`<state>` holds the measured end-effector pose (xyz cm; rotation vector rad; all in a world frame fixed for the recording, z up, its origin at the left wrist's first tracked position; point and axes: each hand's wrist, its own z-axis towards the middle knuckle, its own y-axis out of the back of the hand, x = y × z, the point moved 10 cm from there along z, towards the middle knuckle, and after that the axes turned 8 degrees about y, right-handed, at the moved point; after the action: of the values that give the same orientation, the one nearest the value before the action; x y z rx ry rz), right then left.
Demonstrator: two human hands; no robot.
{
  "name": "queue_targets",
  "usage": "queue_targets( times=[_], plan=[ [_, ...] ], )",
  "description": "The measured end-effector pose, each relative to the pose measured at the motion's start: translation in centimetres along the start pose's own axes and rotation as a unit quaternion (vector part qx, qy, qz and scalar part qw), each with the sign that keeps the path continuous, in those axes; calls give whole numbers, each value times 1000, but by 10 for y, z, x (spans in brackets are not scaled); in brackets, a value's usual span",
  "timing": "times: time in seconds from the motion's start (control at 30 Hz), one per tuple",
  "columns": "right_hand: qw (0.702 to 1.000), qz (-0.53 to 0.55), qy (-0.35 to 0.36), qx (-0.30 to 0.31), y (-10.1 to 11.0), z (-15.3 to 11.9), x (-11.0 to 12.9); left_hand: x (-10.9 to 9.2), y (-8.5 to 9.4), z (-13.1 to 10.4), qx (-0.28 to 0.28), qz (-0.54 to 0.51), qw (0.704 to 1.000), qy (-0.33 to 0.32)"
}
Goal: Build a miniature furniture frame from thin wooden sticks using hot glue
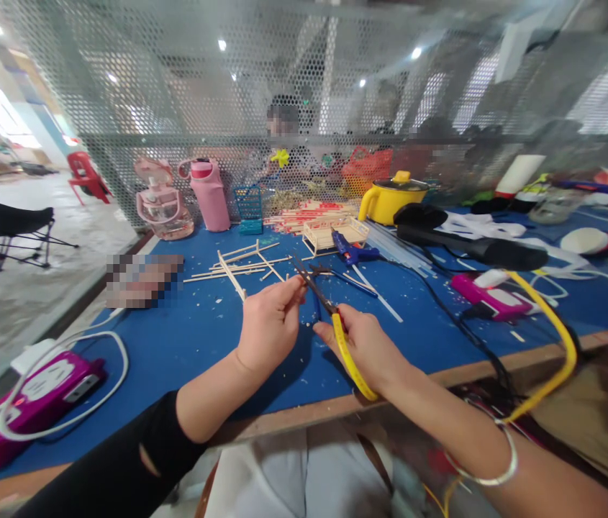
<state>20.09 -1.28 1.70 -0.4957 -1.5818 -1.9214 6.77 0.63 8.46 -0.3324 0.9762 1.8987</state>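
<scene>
My right hand (360, 342) is closed around yellow-handled pliers or cutters (347, 356), whose dark jaws point up and left. The tip of the tool reaches beside my left hand (273, 316), which is pinched closed over the blue mat; whatever it holds is too small to make out. Just beyond my left hand lies a frame of thin wooden sticks (231, 273). Behind the tool's jaws rests a second pair of pliers with blue handles (355, 282). A blue glue gun (355, 250) sits in front of a small wooden tray (314, 237).
Pink bottles (211, 198), a blue basket (250, 208) and a yellow pot (395, 201) line the mesh screen. Glue sticks (409, 248) lie right of centre. Purple power strips (490, 298) with cables lie at both sides. Someone sits behind the mesh.
</scene>
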Motion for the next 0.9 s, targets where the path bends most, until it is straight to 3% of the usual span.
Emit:
queue_targets(
  times=[0.2,0.4,0.63,0.77,0.9],
  plan=[
    [996,-79,-20,-20,6,-7,6,-6,-9,-8,36,11,999,-39],
    [996,-79,2,-43,1,-2,1,-7,-7,-8,34,19,997,-62],
    [991,-122,-9,-55,5,12,-5,7,-21,-7,75,28,996,-34],
    [992,-83,-5,-96,11,11,-5,18,-29,-4,112,-37,993,21],
    [994,-19,8,-112,24,4,-8,27,-41,-1,182,-164,965,93]
  ],
)
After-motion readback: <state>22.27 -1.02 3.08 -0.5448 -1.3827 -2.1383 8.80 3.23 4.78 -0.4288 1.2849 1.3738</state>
